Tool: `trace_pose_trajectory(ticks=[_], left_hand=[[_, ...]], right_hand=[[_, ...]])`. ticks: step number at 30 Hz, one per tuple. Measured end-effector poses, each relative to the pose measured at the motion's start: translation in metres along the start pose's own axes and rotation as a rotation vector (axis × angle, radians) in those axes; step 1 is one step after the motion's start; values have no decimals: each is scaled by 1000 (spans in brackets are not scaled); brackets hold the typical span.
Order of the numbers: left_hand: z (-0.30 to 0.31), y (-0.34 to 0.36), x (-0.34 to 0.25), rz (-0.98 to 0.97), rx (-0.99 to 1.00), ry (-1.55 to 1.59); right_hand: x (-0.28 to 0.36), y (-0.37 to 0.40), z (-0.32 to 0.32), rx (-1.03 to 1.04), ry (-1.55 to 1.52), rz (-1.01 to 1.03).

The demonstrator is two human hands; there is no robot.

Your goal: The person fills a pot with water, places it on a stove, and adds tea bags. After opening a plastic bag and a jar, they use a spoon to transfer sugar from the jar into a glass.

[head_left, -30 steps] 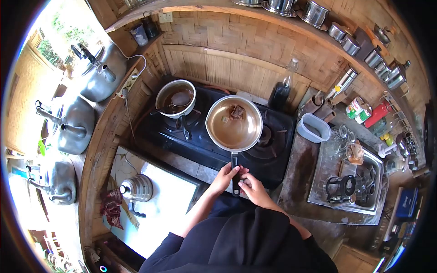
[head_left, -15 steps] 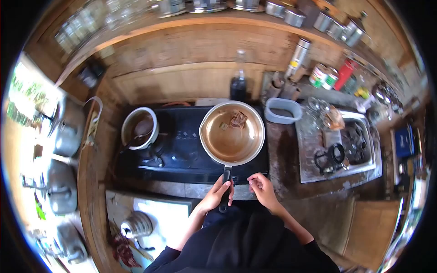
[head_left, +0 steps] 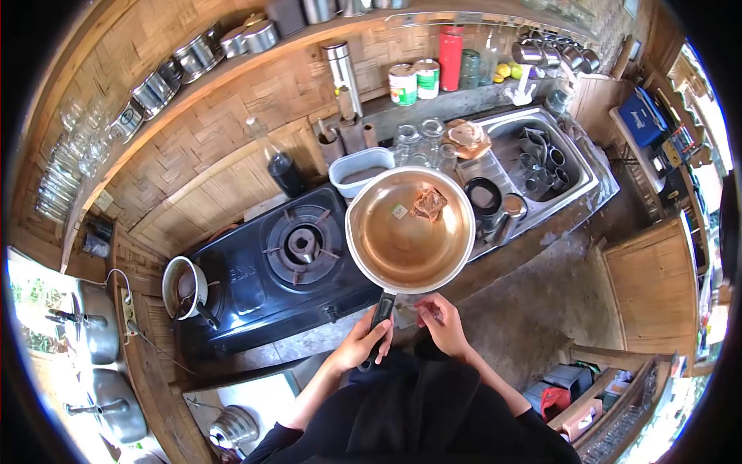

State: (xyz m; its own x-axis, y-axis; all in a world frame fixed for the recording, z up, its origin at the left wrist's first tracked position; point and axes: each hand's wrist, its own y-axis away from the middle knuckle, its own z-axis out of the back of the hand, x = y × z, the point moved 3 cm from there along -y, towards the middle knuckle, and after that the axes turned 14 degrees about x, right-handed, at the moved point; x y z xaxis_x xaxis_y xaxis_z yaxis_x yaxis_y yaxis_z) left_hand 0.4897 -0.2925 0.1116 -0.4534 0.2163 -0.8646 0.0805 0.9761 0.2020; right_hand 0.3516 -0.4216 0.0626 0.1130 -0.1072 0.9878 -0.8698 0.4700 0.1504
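My left hand [head_left: 362,342] is wrapped round the black handle of a metal saucepan [head_left: 386,255]. The pan is lifted off the stove, in front of the counter. On its golden-brown inside lie a used tea bag [head_left: 429,204] and its small paper tag [head_left: 399,210]. Just below the pan's rim, my right hand [head_left: 444,329] has its fingers curled in, apart from the handle, and I see nothing in it.
To the left is a black gas stove [head_left: 255,278] with a white pot [head_left: 184,288] on its far burner. A plastic tub [head_left: 362,172], glasses [head_left: 417,138] and a steel sink [head_left: 576,185] line the right counter. A dark bottle [head_left: 284,174] stands behind.
My view and body have turned right towards the sink. The saucepan has moved off the stove with my left hand, uncovering the right burner. My right hand's fingers have curled in more.
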Motion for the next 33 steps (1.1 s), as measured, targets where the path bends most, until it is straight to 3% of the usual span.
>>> trace_pose_trajectory(ticks=[7, 9, 17, 26, 33], left_hand=[[-104, -81, 21, 36, 14, -41], [-129, -111, 28, 19, 37, -52], [-193, -239, 35, 19, 168, -1], [-214, -402, 44, 127, 164, 36], [-208, -521, 23, 111, 82, 103]], right_hand=[[11, 54, 133, -33, -27, 43], [14, 70, 180, -42, 120, 84], [31, 120, 327, -354, 44, 148], [43, 81, 464, -417, 66, 217], [67, 19, 561, -346, 103, 166]])
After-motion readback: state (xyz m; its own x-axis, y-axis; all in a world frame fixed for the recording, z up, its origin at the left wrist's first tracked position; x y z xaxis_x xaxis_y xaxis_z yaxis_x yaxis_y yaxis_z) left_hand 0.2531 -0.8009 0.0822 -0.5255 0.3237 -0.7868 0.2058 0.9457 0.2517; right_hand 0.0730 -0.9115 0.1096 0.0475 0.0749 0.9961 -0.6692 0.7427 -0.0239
